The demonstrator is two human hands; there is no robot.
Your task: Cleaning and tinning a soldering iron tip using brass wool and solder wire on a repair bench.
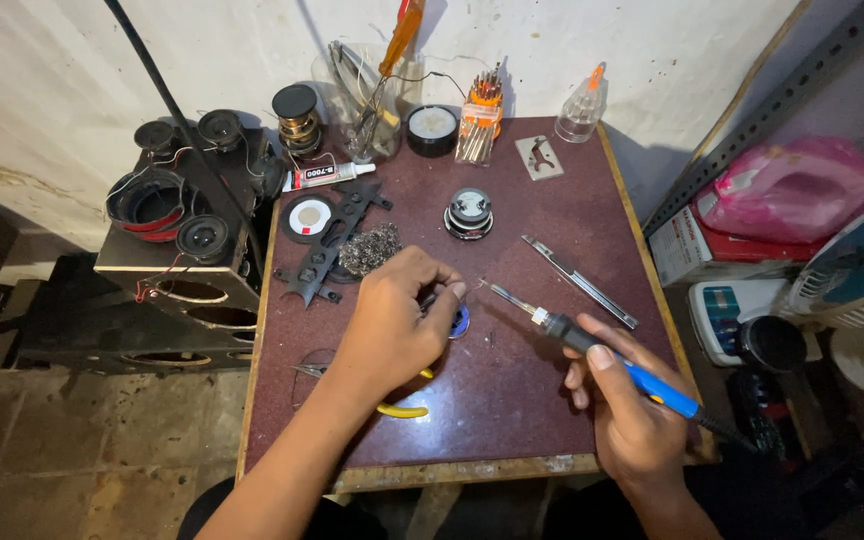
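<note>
Hiding a small blue part — left hand; right hand grips soldering iron.

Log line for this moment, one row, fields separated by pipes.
left hand: pinching small blue part on table | right hand: holding soldering iron, tip toward part, apart | yellow-handled pliers: under left wrist

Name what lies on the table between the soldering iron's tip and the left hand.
Head view: only bare tabletop separates the soldering iron tip from the left hand.

A small speaker sits on the table, tweezers to its right.
</note>
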